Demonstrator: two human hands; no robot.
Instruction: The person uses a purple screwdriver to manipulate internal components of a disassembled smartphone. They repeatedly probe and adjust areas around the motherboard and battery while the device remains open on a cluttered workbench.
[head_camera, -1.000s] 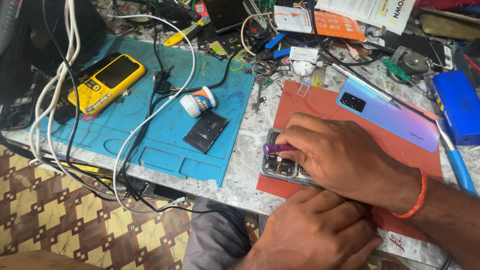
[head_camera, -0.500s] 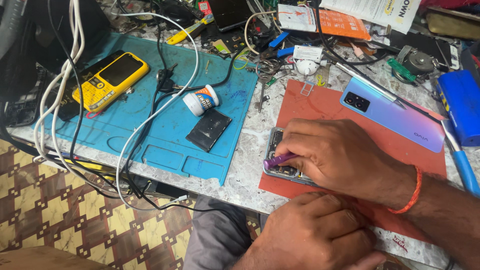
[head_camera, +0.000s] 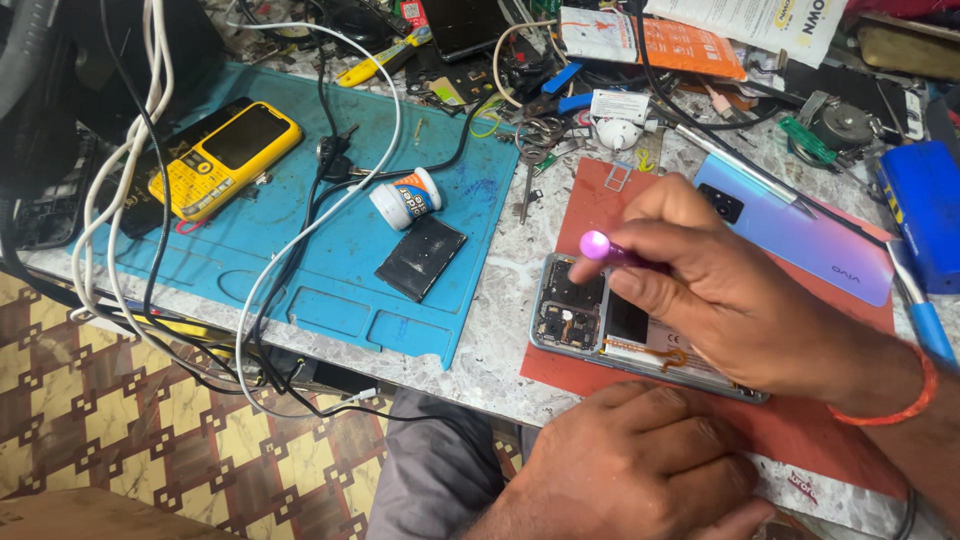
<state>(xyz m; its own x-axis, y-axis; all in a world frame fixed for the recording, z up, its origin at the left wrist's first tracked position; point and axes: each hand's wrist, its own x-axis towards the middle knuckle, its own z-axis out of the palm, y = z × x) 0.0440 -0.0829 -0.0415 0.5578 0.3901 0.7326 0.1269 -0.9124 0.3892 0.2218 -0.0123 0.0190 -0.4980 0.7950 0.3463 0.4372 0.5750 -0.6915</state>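
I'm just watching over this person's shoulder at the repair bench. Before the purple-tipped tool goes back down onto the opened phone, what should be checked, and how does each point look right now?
1. Tool held firmly: the right hand grips the purple-tipped tool in its fingers. Ok.
2. Tool tip clear of the opened phone: it is raised above it. Ok.
3. Phone flat on the red mat: ok.
4. Phone steadied: the left hand rests on the mat's near edge, not on the phone. Not ok.
5. Removed back cover out of the way: it lies apart, further back on the mat. Ok.
6. Working end of the tool in good order: hidden inside the hand. Cannot tell.
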